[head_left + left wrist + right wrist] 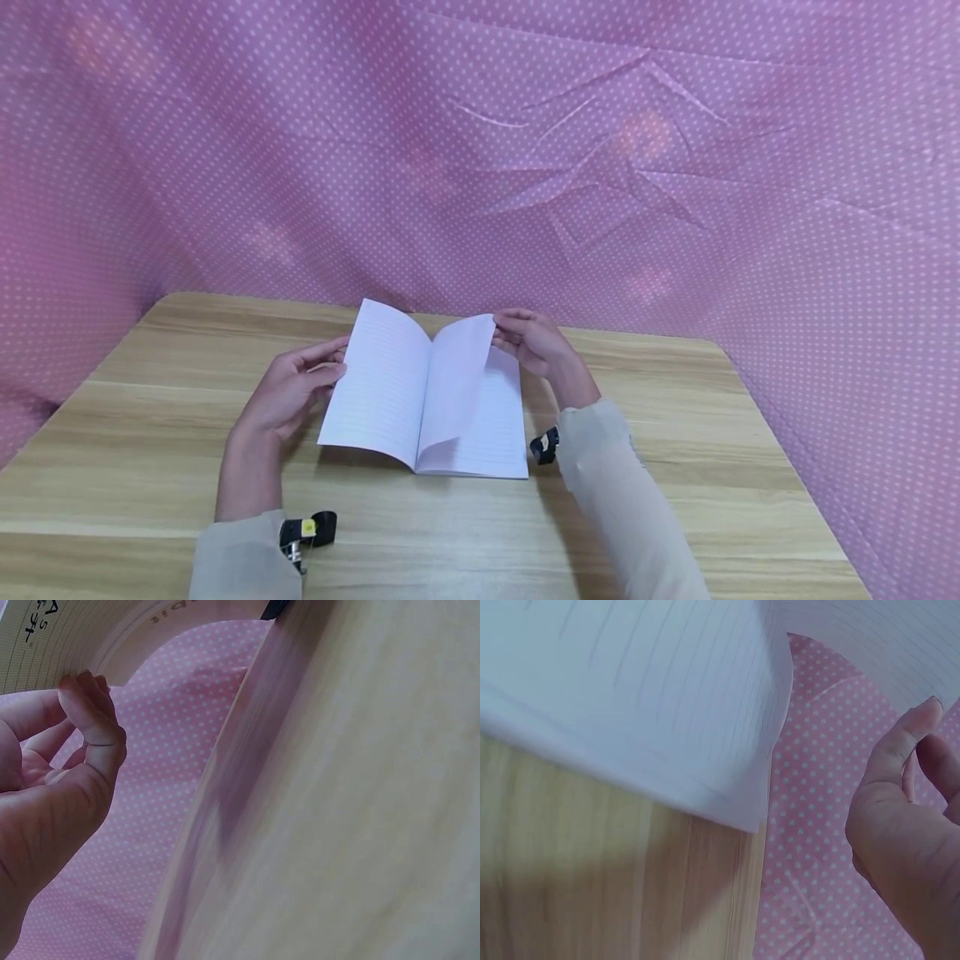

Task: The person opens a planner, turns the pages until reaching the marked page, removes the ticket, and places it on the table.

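An open notebook [378,383] with white ruled pages is in the middle of the head view, its left half raised and bent. My left hand [285,392] pinches the outer edge of that half between thumb and fingers. In the left wrist view, the left hand [67,765] is at the edge of the curved cover [45,645], which carries printed characters. A lifted page [457,383] curves up from the spine, and my right hand [536,342] pinches its upper outer corner. Beneath it, the right-hand pages [502,417] lie low over the table.
The notebook is over a light wood-grain table [675,483]. A pink cloth [480,167] with white dots hangs behind and along both sides of it. Each wrist wears a small black camera mount, the left one [307,531] and the right one [544,446].
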Action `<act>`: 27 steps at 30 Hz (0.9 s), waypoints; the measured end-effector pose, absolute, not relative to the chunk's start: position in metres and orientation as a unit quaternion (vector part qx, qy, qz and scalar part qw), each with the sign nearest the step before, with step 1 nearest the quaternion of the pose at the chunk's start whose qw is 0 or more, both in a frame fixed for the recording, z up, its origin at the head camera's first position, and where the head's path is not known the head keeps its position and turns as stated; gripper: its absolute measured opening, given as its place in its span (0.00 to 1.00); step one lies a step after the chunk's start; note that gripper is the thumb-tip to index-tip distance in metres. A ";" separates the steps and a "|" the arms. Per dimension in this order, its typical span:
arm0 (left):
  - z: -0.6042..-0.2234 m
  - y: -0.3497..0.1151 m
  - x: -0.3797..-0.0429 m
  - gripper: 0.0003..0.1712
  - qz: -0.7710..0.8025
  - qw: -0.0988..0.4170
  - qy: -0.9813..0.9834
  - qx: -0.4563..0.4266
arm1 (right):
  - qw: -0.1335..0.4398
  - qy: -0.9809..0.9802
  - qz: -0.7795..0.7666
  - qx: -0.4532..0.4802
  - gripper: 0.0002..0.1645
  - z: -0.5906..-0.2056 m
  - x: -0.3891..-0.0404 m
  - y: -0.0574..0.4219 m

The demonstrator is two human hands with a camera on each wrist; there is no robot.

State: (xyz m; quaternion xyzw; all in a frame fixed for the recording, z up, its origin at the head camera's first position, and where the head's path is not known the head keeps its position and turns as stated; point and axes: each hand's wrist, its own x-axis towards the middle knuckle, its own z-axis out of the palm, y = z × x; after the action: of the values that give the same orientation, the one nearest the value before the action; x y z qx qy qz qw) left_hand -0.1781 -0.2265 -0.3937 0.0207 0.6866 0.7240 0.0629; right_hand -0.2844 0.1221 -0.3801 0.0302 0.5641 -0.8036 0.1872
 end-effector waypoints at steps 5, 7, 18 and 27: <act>-0.393 -0.226 -0.177 0.31 0.724 0.065 0.686 0.020 | 0.187 0.557 -0.809 0.027 0.04 -0.379 -0.283 0.117; -0.392 -0.226 -0.177 0.31 0.727 0.066 0.683 0.019 | 0.189 0.554 -0.811 0.024 0.05 -0.379 -0.283 0.116; -0.394 -0.226 -0.174 0.32 0.742 0.065 0.667 0.014 | 0.198 0.547 -0.813 0.014 0.07 -0.378 -0.279 0.105; -0.394 -0.224 -0.171 0.33 0.757 0.064 0.650 0.004 | 0.201 0.553 -0.808 0.009 0.06 -0.378 -0.277 0.096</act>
State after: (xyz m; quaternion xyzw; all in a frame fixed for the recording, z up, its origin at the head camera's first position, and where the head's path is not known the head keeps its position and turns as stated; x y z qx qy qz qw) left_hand -0.1710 -0.2242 -0.3939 0.0042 0.6500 0.7573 0.0638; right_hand -0.2772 0.0960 -0.3780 0.0086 0.5532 -0.8083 0.2012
